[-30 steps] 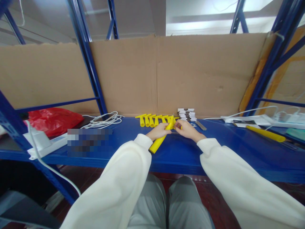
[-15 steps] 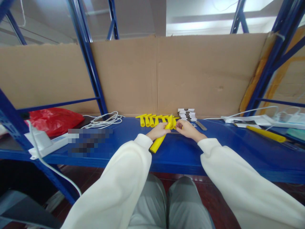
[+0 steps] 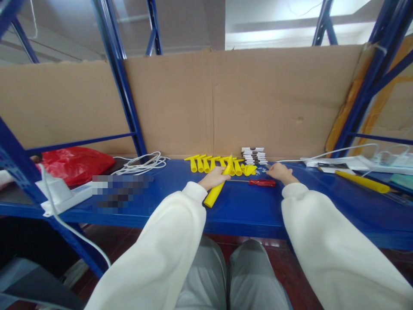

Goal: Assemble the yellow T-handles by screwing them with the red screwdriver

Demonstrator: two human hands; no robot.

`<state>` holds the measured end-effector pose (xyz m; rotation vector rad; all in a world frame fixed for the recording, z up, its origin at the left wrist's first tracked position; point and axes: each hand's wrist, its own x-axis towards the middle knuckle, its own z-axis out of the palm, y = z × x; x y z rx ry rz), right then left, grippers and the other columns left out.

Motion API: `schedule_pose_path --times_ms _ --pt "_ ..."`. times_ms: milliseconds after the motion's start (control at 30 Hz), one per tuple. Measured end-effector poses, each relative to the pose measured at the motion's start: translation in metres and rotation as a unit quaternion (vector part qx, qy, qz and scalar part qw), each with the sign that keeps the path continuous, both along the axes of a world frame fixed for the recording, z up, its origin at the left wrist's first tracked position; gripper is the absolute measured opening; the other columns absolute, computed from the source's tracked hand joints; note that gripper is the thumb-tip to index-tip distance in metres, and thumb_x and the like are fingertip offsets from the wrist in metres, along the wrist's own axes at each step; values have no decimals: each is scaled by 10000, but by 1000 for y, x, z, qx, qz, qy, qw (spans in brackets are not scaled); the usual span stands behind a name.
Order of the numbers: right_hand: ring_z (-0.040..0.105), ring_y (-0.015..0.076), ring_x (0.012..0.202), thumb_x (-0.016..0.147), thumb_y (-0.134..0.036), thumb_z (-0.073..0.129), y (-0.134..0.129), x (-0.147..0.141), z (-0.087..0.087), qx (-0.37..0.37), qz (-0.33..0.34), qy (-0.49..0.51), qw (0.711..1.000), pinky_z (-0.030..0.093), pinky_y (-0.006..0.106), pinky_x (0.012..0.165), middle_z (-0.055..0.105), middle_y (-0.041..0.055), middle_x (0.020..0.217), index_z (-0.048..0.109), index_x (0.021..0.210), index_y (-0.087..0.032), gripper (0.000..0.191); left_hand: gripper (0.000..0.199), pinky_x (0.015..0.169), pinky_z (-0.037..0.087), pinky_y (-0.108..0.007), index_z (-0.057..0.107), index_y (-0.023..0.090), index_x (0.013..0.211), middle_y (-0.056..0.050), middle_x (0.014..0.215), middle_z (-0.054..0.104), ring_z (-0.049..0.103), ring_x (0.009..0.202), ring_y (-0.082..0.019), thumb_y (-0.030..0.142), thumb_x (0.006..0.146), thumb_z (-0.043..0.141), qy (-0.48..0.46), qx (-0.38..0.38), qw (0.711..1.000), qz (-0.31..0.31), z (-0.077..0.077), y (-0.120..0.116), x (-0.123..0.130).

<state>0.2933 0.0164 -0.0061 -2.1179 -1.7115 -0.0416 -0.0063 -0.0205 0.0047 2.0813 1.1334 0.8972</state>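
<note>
My left hand [image 3: 214, 178] is closed around a long yellow tapered tube [image 3: 213, 196], which slants with its wide end toward me. Over to the right, my right hand [image 3: 281, 173] reaches down to the shelf top beside a stack of white-and-black pieces [image 3: 253, 156]. Its fingers are pinched together; what they grip is too small or hidden to name. Between the hands lies a screwdriver with a red handle [image 3: 262, 183], its shaft pointing left. Small yellow parts [image 3: 249, 170] and tiny clear or silvery bits [image 3: 260, 170] lie just behind it.
Several yellow cone-shaped pieces [image 3: 206, 165] stand in a row before the cardboard panel [image 3: 167, 103]. Coiled white cable [image 3: 151, 162], a red plastic bag [image 3: 77, 163] and a power strip [image 3: 71, 197] are at left. Another yellow tube [image 3: 363, 181] lies at right. Blue posts frame the shelf.
My right hand has left the yellow tube and moved right, over where a grey metal strip lay. The screwdriver and small yellow parts now show. My left hand has kept its hold.
</note>
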Motion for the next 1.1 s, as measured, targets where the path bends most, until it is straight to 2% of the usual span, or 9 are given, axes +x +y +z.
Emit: schedule_pose_path --times_ms 167,400,567,667,767,833,933,1000,1100 --pt "668 379 998 735 -285 665 2 -8 0 -16 8 -32 999 488 535 864 730 158 842 709 667 -213 108 109 653 430 -264 677 138 760 -4 706 662 606 703 -182 218 693 644 9 -6 1000 13 0 -1 1" --pt "639 345 1083 793 -257 583 -6 -16 6 -53 -14 -51 997 467 503 919 734 140 1008 745 814 -216 169 199 691 462 -273 713 124 873 -16 770 699 637 745 -197 195 713 618 13 -12 1000 8 0 0 2" --pt "621 340 1112 833 -332 588 -7 -15 6 -31 -14 -61 998 455 492 932 733 139 1049 757 862 -219 206 159 622 447 -248 685 127 859 -3 720 675 618 666 -164 156 714 626 -8 -25 1000 8 0 -2 1" --pt "638 334 1097 837 -291 580 -9 -14 7 -14 -15 -28 999 457 487 926 743 135 1050 769 898 -225 210 140 594 455 -245 669 131 855 15 638 634 605 600 -152 147 721 635 -19 -42 999 3 -1 -2 0" --pt "664 324 1049 818 -242 560 -13 -15 10 7 -2 9 1000 471 467 898 756 115 1028 771 907 -228 230 194 664 505 -254 667 131 884 -1 691 671 648 687 -169 133 691 681 -43 -14 999 4 -3 0 0" --pt "684 299 982 811 -235 554 -16 -17 11 21 35 24 999 491 415 855 763 105 979 768 881 -215 226 248 728 528 -262 663 135 927 -20 784 709 671 778 -180 110 682 688 -67 15 998 12 -3 0 -1" --pt "688 238 837 816 -247 564 -20 -22 11 17 151 43 988 501 316 766 764 87 869 753 796 -183 200 333 763 549 -273 631 146 1032 -25 860 724 687 822 -178 76 708 652 -100 24 994 38 0 -1 -3" --pt "670 212 757 827 -290 577 -22 -25 10 -3 222 49 974 493 288 704 758 72 809 742 748 -176 215 404 752 560 -278 589 149 1127 -24 874 721 696 806 -174 59 736 622 -120 10 990 72 2 -1 -6" --pt "637 202 690 835 -430 604 -23 -28 8 -23 273 54 960 474 285 623 740 59 742 736 711 -178 311 472 742 572 -294 524 157 1229 -36 900 716 706 790 -182 59 773 601 -127 0 980 150 4 0 -13"
